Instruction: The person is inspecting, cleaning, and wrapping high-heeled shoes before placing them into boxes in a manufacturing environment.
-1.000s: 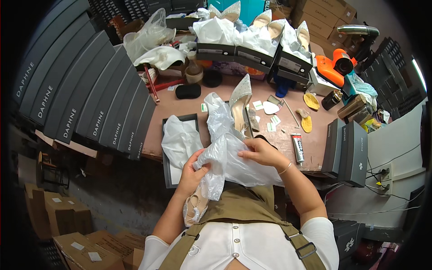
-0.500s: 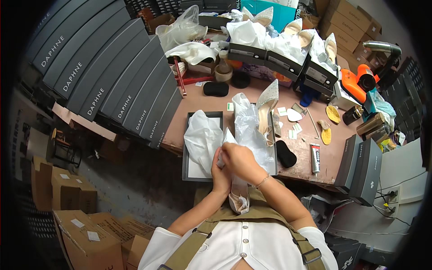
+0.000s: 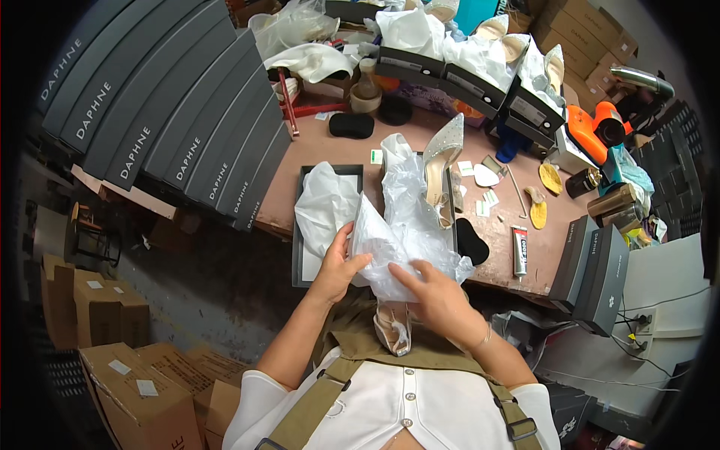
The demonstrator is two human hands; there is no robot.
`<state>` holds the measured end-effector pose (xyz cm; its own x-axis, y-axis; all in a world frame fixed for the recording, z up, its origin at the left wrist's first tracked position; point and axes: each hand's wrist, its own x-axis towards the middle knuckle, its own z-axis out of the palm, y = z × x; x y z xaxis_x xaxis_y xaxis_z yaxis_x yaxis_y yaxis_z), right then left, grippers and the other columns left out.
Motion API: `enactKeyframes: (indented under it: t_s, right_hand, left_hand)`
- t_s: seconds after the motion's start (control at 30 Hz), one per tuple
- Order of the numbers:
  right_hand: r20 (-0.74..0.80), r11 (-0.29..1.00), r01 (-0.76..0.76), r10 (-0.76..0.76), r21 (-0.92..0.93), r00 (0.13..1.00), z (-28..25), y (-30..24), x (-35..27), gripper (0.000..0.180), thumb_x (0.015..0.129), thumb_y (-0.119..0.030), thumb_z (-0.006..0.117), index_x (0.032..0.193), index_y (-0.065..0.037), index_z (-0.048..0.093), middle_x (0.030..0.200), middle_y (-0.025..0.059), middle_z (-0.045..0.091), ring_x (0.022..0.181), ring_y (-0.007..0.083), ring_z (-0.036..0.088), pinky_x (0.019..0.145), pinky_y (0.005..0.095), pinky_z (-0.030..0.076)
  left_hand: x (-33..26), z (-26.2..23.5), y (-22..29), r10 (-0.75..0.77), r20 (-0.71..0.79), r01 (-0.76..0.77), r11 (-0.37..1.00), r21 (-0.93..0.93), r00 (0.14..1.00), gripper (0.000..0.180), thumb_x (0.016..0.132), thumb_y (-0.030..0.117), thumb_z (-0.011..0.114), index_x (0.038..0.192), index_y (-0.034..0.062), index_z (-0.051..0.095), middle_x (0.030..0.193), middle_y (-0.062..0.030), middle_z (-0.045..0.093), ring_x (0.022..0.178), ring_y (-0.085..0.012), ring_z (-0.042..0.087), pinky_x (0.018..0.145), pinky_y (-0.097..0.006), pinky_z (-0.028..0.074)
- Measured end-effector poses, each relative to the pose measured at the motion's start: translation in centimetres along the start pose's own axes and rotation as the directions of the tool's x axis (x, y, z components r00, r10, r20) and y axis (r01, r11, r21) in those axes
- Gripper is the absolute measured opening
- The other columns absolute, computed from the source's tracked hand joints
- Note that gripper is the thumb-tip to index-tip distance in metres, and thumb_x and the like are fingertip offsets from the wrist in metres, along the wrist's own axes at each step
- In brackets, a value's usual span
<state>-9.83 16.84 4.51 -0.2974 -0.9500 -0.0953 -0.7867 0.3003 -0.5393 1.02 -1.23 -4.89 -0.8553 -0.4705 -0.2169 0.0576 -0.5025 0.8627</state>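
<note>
Fingers of the right hand (image 3: 446,304) were loosely spread over the front of a crumpled, translucent white wrapping sheet (image 3: 373,240). The left hand (image 3: 331,274) had its thumb across the sheet's left side; its other fingers went partly behind, so I could not tell how tightly they closed. Below the sheet, against the person's olive-green apron (image 3: 330,341), was the uncovered part of a beige-lined shoe (image 3: 392,328).

Just beyond the hands lay an open dark-grey cardboard box (image 3: 298,255), its left side covered by a smooth white tissue (image 3: 326,199). On its right a pointed shoe with a silvery, studded toe (image 3: 442,157) leaned on more crumpled wrapping — this overlapped the sheet at the hands and hid much of the box's near edge.

To the right on the pinkish-brown table (image 3: 321,151) were a flat black rounded pad (image 3: 471,241), a silver tube with a red-and-black label (image 3: 520,251) and a thin pale stick (image 3: 517,191). A tall row of dark-grey shoeboxes (image 3: 180,142) walled off the left — and filled boxes of glittering shoes (image 3: 480,97) blocked the back.
</note>
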Motion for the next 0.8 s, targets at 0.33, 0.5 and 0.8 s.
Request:
enactKeyframes:
  t_s: [0.33, 0.5, 0.8]
  right_hand:
    - [-0.077, 0.922, 0.218, -0.204, 0.319, 0.976, 2.1, 0.3, 2.5, 0.039, 0.082, -0.022, 0.068, 0.115, -0.002, 0.061, 0.107, 0.0179, 0.059, 0.101, 0.0344, 0.055, 0.087, 0.0396, 0.045]
    - [-0.251, 0.965, 0.243, -0.211, 0.102, 0.945, 5.7, 2.0, 5.3, 0.033, 0.071, -0.013, 0.073, 0.102, -0.003, 0.063, 0.102, 0.015, 0.058, 0.089, 0.0322, 0.055, 0.078, 0.0383, 0.045]
    - [-0.538, 0.961, 0.216, -0.092, 0.173, 0.838, 6.7, 2.7, 10.3, 0.051, 0.071, 0.001, 0.057, 0.12, -0.005, 0.044, 0.104, 0.0183, 0.056, 0.08, 0.0386, 0.06, 0.065, 0.0453, 0.05]
  left_hand:
    - [-1.3, 0.2, -1.3, -0.008, -0.208, -0.035, 0.979, -0.202, 0.978, 0.059, 0.083, -0.004, 0.055, 0.138, -0.0005, 0.032, 0.121, -0.011, 0.053, 0.106, -0.0177, 0.055, 0.092, -0.03, 0.046]
    - [-0.7, 0.9, -0.9, 0.069, -0.315, -0.173, 0.933, -0.315, 0.946, 0.054, 0.088, -0.004, 0.049, 0.139, 0.0023, 0.033, 0.124, -0.0119, 0.051, 0.11, -0.0181, 0.053, 0.094, -0.031, 0.044]
    - [-0.9, 3.8, -2.1, 0.298, -0.348, -0.348, 0.934, -0.087, 0.889, 0.054, 0.093, -0.001, 0.044, 0.143, 0.0053, 0.023, 0.139, -0.0108, 0.036, 0.127, -0.0198, 0.039, 0.105, -0.032, 0.033]
